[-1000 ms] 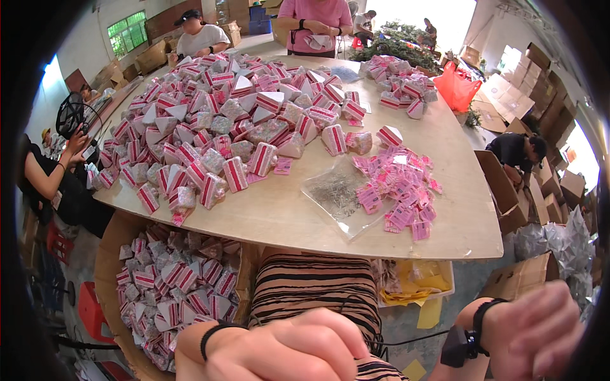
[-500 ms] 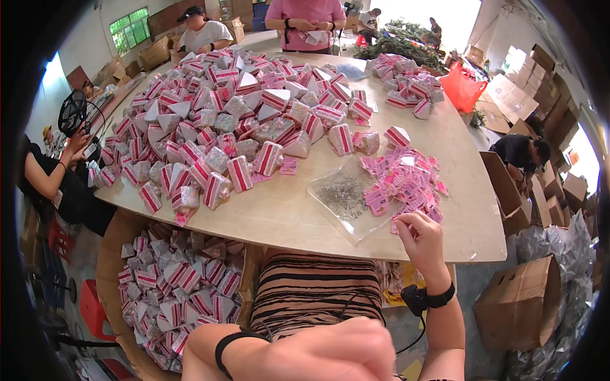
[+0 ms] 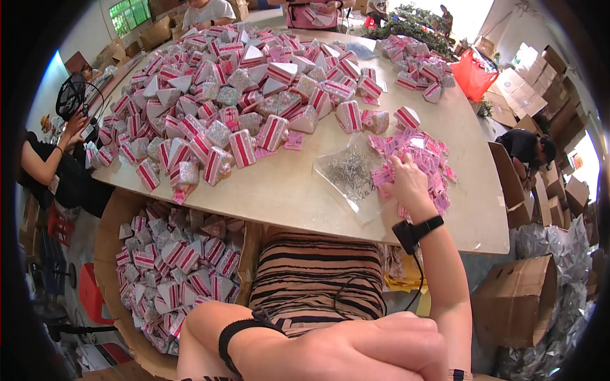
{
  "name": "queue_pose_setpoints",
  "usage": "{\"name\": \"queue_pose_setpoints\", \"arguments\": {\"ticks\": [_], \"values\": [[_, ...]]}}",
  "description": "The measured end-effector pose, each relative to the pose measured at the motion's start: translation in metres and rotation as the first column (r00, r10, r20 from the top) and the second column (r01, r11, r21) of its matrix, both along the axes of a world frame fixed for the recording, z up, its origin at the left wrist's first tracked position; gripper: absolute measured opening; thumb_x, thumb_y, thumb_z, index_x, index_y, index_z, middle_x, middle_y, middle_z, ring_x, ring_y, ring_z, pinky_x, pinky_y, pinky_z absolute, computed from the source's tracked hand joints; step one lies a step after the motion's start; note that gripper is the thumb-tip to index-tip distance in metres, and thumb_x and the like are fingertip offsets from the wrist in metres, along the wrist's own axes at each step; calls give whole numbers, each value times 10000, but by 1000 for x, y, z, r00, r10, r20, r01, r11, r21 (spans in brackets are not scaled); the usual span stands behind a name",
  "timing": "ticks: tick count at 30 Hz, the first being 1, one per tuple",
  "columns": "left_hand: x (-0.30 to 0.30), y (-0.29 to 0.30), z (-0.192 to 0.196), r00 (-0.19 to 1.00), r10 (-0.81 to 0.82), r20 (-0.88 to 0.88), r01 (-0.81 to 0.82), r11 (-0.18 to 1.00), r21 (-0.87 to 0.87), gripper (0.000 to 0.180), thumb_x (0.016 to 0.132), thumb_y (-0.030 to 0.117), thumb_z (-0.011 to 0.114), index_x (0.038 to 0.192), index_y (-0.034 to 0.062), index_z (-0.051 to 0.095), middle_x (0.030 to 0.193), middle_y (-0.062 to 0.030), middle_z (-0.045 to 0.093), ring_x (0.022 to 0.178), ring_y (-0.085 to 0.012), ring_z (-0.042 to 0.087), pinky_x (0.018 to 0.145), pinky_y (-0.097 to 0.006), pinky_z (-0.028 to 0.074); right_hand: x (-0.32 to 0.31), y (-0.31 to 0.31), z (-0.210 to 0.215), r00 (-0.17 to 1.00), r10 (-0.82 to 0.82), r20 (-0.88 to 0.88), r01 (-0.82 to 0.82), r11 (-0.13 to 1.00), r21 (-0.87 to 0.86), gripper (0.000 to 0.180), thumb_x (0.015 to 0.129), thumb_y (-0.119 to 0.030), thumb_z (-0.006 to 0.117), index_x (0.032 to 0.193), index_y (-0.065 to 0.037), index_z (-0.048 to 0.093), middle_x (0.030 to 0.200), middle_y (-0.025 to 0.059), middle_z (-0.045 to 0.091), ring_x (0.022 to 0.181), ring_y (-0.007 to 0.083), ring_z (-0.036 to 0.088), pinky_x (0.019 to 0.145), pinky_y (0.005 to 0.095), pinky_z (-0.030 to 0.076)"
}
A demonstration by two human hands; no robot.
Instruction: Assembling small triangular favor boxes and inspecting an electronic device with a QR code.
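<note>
The right hand [image 3: 410, 184], fingers bent, is at one heap of pink cards [image 3: 429, 159], print illegible, toward the desk's [image 3: 473, 216] near right corner; its grip cannot be told. One clear bag [image 3: 332, 166] lies just left. The left hand [image 3: 381, 346] curls below the near edge, its grip hidden.

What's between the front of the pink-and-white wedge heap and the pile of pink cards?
The head view shows pale tabletop, then a clear plastic bag of thin silvery pieces.
</note>
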State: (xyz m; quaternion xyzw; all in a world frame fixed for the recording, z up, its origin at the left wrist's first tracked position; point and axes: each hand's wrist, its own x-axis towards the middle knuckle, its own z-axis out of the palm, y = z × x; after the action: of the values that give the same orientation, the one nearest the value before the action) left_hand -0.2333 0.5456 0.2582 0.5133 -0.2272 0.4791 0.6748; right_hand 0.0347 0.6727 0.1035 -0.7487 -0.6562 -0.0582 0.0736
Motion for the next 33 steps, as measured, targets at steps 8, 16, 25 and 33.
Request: {"name": "queue_pose_setpoints", "arguments": {"ticks": [8,16,25,33], "values": [[-2,31,-5,977,189,-96,-156,949,272,128,843,130,660,903,18,680,922,-123,629,821,-247,590,725,-366,462,2,30,-3,994,-56,-94,44,992,-121,500,643,-134,746,1103,-52,567,1232,196,544,1045,327,616,836,406,531],[8,153,-136,216,837,-503,-181,541,822,284,834,178,683,1083,56,621,1138,-124,574,976,-312,612,836,-384,502,57,34,-5,786,2,-618,42,998,57,228,681,-82,717,884,-18,637,771,77,628,753,203,625,665,332,491],[38,183,-185,44,888,-458,-93,460,883,123,755,74,645,867,43,606,939,-133,579,850,-353,606,733,-431,500,98,14,20,303,-66,-951,385,921,59,301,773,-98,694,1055,-32,615,718,-8,587,543,60,534,445,216,404],[-2,176,-168,77,853,-516,-311,512,801,86,759,2,658,815,-3,593,923,-125,575,833,-301,616,730,-371,508,107,-76,27,805,-366,-467,291,930,-226,879,693,-259,821,1422,-93,359,1187,183,506,652,179,603,441,307,503]]}}
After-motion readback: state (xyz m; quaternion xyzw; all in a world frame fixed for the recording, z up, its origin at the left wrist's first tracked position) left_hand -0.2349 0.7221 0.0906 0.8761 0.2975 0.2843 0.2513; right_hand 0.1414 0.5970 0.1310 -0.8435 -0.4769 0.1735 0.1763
